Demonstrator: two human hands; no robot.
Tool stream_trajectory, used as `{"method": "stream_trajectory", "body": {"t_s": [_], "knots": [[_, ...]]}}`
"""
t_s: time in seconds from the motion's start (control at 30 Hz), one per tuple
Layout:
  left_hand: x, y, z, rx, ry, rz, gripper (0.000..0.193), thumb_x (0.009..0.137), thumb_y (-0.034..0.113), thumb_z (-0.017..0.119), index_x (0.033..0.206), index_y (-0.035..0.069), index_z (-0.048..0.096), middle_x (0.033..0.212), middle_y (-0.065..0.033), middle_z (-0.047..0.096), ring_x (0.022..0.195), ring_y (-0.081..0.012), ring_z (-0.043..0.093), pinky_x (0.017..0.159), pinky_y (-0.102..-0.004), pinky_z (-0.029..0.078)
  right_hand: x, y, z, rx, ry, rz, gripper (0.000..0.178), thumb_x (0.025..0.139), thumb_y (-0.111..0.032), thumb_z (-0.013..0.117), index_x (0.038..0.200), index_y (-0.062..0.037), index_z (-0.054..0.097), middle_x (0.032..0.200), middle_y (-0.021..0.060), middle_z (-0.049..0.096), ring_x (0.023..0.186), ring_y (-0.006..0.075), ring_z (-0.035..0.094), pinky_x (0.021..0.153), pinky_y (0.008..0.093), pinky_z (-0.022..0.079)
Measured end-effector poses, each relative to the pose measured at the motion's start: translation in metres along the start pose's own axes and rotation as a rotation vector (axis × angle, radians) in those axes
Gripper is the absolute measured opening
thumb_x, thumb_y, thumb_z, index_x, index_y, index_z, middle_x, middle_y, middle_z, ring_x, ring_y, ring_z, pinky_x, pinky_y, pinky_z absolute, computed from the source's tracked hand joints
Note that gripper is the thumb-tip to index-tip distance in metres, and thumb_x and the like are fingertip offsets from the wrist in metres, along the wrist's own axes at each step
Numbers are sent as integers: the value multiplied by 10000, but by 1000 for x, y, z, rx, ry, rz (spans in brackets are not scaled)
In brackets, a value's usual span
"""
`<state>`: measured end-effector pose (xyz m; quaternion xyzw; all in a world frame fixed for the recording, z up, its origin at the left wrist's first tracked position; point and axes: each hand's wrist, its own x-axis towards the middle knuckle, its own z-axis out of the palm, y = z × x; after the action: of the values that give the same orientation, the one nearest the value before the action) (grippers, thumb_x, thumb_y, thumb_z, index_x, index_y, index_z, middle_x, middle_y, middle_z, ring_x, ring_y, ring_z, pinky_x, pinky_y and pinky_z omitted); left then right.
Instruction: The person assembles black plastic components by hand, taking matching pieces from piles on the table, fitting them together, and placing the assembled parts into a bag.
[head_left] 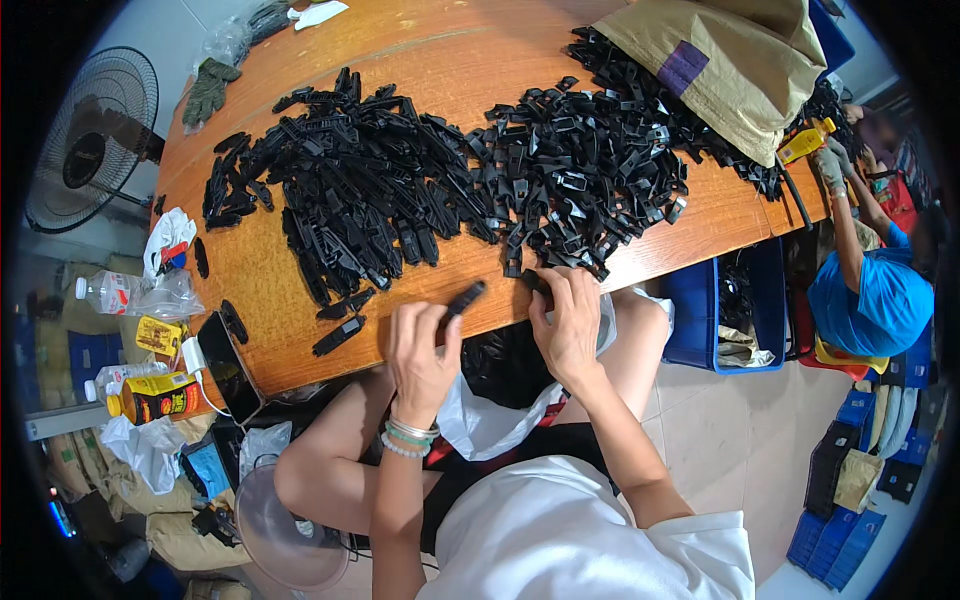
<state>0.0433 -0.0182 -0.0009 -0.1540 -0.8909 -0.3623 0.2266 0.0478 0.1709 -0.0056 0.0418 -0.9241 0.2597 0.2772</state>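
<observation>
At the table's near edge, my left hand (419,352) is closed round a long black plastic part (465,298), which sticks up to the right past the fingers. To its right, my right hand (568,322) pinches a small black plastic clip (538,284), mostly hidden by the fingers. Beyond my left hand lies a heap of long black plastic parts (350,190). A second heap, of small black clips (590,165), lies beyond my right hand. A white plastic bag (475,415) lined with black sits open in my lap, below both hands.
A tablet (228,365) leans at the table's left edge near plastic bottles (165,397). A fan (95,140) stands at far left. A tan sack (725,70) lies at the back right. Below the edge stands a blue crate (692,325); a co-worker in blue (865,295) sits at right.
</observation>
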Motion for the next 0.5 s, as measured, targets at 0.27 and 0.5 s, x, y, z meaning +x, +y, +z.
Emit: {"method": "stream_trajectory", "body": {"t_s": [0.27,0.5], "knots": [[15,-3,0,-170,-307,71,194,759,21,697,937,-19,630,902,-133,561,859,-315,540,766,-394,450,-2,-7,-5,841,-179,265,317,760,34,680,1070,11,616,1025,123,589,902,186,615,754,276,522],[17,-8,0,-197,-318,85,185,749,10,700,921,-23,640,889,-121,572,844,-294,541,747,-385,446,-6,18,-23,526,-339,119,299,704,-4,723,991,37,653,885,143,614,845,315,575,791,381,443]]}}
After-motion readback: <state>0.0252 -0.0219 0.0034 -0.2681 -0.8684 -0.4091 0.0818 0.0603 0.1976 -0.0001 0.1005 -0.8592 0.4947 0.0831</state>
